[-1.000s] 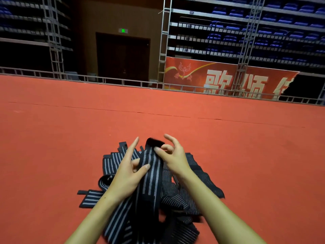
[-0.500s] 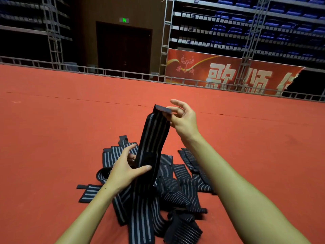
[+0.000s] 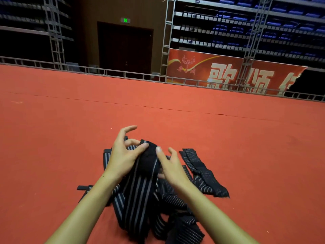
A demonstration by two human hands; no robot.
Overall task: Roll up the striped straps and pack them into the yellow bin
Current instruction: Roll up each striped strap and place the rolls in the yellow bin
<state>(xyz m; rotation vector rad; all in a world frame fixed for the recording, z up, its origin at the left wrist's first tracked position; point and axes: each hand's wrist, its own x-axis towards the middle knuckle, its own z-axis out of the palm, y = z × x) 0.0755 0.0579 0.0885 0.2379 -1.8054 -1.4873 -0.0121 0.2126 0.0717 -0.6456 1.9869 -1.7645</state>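
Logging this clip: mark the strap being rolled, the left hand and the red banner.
Strap [image 3: 139, 189]: head view, on its striped length below the rolled end.
Left hand [image 3: 121, 157]: head view, on the back of the hand.
Banner [image 3: 198, 67]: head view, on its red cloth left of the lettering.

You have one black elastic fabric strap with grey lengthwise stripes [image 3: 140, 187] raised off the red carpet floor [image 3: 52, 138], its top end folded over into a dark wad, the rest trailing down toward you. Beneath it, a loose heap of matching striped straps [image 3: 198, 171] lies tangled and unrolled, some fanned out flat.
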